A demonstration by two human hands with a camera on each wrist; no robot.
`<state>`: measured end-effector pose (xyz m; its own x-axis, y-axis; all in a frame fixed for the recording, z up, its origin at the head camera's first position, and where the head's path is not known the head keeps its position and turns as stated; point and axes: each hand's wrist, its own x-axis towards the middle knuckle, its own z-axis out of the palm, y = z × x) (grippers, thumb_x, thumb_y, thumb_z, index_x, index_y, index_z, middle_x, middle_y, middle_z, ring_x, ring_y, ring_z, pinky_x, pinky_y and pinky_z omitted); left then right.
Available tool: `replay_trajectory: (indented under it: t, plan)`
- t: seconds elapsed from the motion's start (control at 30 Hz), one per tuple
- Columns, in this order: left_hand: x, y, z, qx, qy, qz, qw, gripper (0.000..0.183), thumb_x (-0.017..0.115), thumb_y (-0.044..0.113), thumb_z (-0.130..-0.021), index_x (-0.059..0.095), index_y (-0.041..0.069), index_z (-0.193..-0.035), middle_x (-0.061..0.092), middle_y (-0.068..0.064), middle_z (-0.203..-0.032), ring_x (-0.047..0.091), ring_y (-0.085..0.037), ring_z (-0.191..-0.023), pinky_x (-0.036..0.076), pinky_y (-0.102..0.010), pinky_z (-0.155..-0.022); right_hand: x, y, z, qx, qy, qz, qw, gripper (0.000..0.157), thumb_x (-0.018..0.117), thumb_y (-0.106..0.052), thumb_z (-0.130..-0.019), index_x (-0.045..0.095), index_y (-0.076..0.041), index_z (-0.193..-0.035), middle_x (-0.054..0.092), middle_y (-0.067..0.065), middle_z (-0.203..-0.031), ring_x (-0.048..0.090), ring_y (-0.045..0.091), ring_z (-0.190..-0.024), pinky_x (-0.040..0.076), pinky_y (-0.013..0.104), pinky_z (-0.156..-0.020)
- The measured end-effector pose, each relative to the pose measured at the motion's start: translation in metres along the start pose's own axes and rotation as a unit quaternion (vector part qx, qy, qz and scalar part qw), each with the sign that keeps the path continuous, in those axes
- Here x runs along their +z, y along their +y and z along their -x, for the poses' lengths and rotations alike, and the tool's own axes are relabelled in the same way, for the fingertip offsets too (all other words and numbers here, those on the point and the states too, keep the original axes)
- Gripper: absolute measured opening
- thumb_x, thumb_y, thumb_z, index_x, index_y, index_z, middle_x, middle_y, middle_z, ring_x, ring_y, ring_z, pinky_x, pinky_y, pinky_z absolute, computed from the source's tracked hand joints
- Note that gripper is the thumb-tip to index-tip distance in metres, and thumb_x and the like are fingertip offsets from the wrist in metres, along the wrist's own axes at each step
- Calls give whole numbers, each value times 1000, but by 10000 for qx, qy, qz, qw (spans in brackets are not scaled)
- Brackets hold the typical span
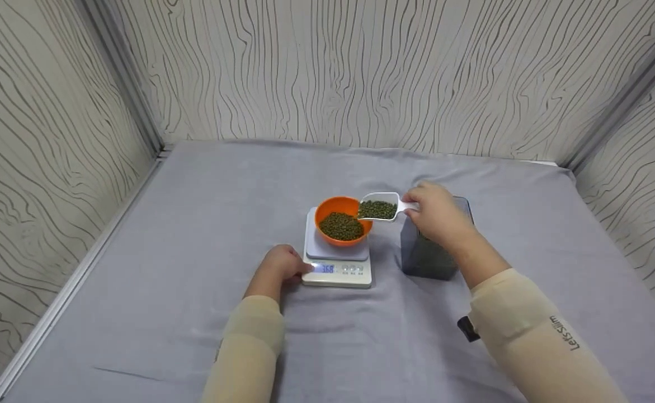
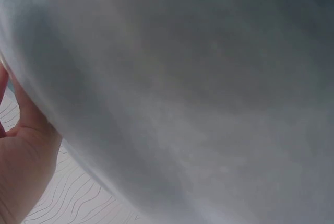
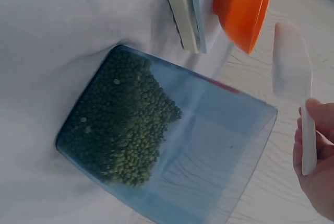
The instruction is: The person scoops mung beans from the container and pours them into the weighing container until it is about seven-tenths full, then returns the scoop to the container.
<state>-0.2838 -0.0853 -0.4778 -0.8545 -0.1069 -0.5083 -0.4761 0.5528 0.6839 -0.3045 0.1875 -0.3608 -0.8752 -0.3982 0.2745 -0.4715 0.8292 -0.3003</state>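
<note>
A white scoop [image 1: 379,206] full of small green beans is held by its handle in my right hand [image 1: 442,215]. Its tip hangs over the right rim of an orange bowl [image 1: 335,203], which has green beans [image 1: 340,226] in it. The bowl stands on a white kitchen scale [image 1: 337,278] whose lit display seems to read 368. My left hand [image 1: 283,263] grips the scale's left edge, thumb on top beside the display. In the right wrist view the scoop [image 3: 292,67] is nearly level, above a see-through bluish container [image 3: 219,130] partly filled with beans.
Grey cloth [image 1: 193,252] with wrinkles covers the table. The tall container [image 1: 429,260] stands right of the scale, under my right hand. A small black object [image 1: 467,328] shows beside the right sleeve. Patterned panels [image 1: 333,73] enclose the back and sides.
</note>
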Motion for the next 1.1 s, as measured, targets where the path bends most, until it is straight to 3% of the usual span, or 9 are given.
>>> replay_trajectory:
  t: [0.13,0.27,0.5,0.57,0.67,0.8,1.1]
  plan:
    - [0,0,0,-46,-30,43,10000,23,75,18,-76,58,5,-85,57,-5,-71,53,-15,-63,44,-26,-56,1,-11,0,-392,260,641,9968,14,67,-1,-75,64,2,-88,52,13,-81,51,34,-81,40,45,-77]
    - [-1,0,1,-24,-43,33,10000,23,75,19,-76,58,6,-85,56,-5,-72,52,-15,-63,43,-26,-56,2,-18,0,-1001,575,1266,9852,12,68,1,-73,60,3,-82,48,12,-77,48,32,-75,40,43,-72]
    - [-1,0,1,17,12,-85,10000,24,75,20,-75,59,6,-84,56,-4,-71,51,-16,-64,42,-26,-56,2,-26,1,-2248,1387,2121,9409,11,56,13,-71,58,4,-77,48,12,-78,45,29,-69,40,39,-61]
    - [-1,0,2,5,9,-65,10000,24,75,20,-75,59,6,-85,56,-4,-71,51,-16,-64,42,-27,-57,2,-27,1,-2472,1522,2327,9282,11,55,13,-72,58,4,-78,48,12,-79,45,28,-70,40,38,-60]
    - [-1,0,2,-4,-4,-53,10000,24,75,20,-75,59,6,-85,56,-5,-72,51,-16,-65,42,-27,-57,3,-28,1,-2655,1596,2509,9171,9,56,11,-74,59,5,-80,49,13,-81,46,28,-72,42,37,-61]
    - [-1,0,1,21,-10,-49,10000,23,75,19,-75,58,6,-83,54,-4,-71,50,-17,-65,41,-27,-57,3,-30,2,-2715,1552,2601,9135,9,56,10,-77,60,5,-82,51,13,-83,46,28,-74,42,37,-63]
    - [-1,-1,1,107,3,-75,9999,24,75,20,-75,57,6,-83,53,-4,-71,50,-16,-64,41,-27,-56,5,-28,3,-2632,1457,2444,9218,12,57,12,-75,60,4,-84,52,13,-84,46,27,-75,42,38,-66]
